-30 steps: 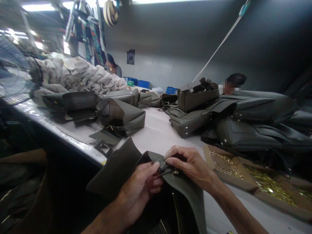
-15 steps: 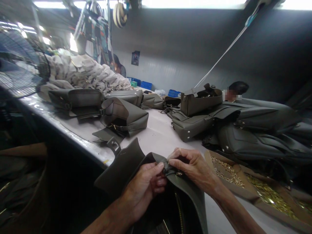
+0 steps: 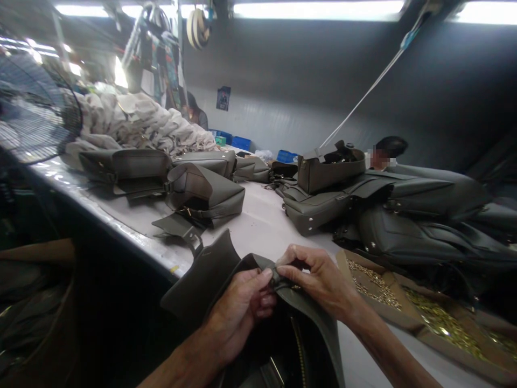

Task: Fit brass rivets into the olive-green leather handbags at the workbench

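Observation:
An olive-grey handbag (image 3: 210,280) lies open against the near edge of the white table (image 3: 258,221), its flap tilted up to the left. My left hand (image 3: 238,312) pinches the bag's top rim from below. My right hand (image 3: 319,280) pinches the same rim from above, fingertips meeting the left hand's at a small fitting. A zipper runs down inside the bag's dark opening.
Several more olive bags (image 3: 202,194) lie across the table, with a darker pile (image 3: 420,215) at the right. Cardboard trays of small brass parts (image 3: 440,318) sit by my right arm. A fan (image 3: 32,113) stands left. A pile of pale cloth (image 3: 137,124) lies behind. Two other people sit beyond the table.
Both hands stay pinched on the bag rim, with small finger shifts only. The view has tilted slightly, so the scene sits a little lower and further right.

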`<state>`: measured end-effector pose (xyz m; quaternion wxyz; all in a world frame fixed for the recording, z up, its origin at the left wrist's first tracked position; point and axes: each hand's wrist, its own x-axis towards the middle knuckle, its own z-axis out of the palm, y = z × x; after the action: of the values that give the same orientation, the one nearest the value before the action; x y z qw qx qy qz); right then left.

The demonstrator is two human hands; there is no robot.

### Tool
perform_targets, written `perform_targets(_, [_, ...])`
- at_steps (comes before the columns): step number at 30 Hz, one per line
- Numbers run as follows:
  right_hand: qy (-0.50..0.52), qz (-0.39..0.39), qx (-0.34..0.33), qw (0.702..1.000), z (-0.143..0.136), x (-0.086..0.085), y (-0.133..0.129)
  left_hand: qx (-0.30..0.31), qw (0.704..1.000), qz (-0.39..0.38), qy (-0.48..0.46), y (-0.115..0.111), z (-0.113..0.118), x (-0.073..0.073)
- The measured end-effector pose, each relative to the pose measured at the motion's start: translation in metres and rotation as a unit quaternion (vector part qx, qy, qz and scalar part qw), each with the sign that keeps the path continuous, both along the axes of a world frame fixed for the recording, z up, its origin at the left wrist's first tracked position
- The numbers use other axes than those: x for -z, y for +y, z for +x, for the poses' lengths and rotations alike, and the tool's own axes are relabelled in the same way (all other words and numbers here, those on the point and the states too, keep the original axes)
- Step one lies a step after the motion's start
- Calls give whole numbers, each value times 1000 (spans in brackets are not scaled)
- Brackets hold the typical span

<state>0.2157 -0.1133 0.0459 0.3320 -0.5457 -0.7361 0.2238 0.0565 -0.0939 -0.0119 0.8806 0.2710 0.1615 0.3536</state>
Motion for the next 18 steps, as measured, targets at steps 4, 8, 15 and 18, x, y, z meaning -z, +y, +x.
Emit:
perform_targets(4, [13, -22, -40, 999, 0, -8, 5, 4, 1000, 3, 12, 0, -1, -3])
perform_targets(8, [57, -54, -43, 996, 0, -8, 7, 2, 1000, 7, 20, -2, -2, -7])
perform_targets(15, [159, -97, -16, 982, -1, 8, 6, -9, 1000, -1, 19, -2, 0, -3])
perform_targets(18, [185, -86, -10, 979, -3, 11, 6, -10, 1000, 2, 25, -1, 1, -1])
